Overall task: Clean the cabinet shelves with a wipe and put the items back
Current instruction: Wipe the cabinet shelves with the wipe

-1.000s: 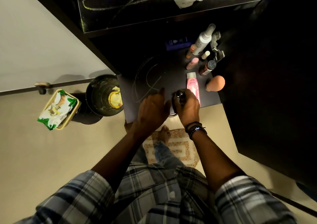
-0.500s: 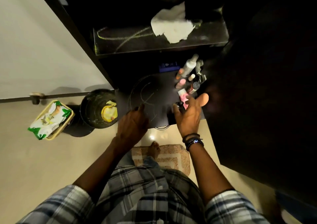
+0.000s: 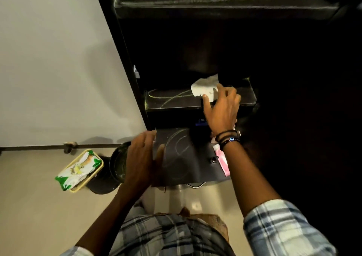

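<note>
Right hand just jumped from the lower shelf up to the middle shelf, pinching the wipe; left hand loose and open. Wiping's next, I guess.

Floor-level surroundings, off the cabinet.
Black bucket stands on pale floor; brown patterned mat lies apart, partly covered by clothing.
</note>
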